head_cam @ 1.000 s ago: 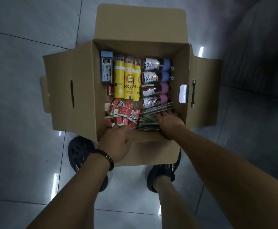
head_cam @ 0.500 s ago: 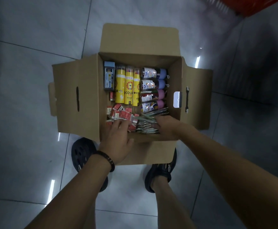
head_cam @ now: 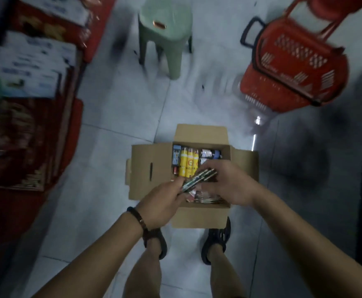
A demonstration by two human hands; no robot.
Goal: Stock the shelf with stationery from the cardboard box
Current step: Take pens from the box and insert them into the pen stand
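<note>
An open cardboard box (head_cam: 145,168) stands on the tiled floor in front of my feet. Inside lie yellow tubes (head_cam: 188,162), a blue pack (head_cam: 176,157), small bottles (head_cam: 210,153) and red packets (head_cam: 192,195). Above the box I hold a bundle of dark pens (head_cam: 198,179) with both hands. My left hand (head_cam: 165,202) grips the bundle's near end. My right hand (head_cam: 229,183) grips its far end from the right. The shelf (head_cam: 29,108) runs along the left, blurred.
A pale green plastic stool (head_cam: 165,37) stands ahead on the floor. Red shopping baskets (head_cam: 294,67) are stacked at the upper right. White boxes (head_cam: 31,67) and red packaged goods fill the low shelf at left. A dark fixture edges the far right.
Both hands came up out of the box with the pen bundle. The view tilted up and back, bringing the shelf, stool and baskets into sight.
</note>
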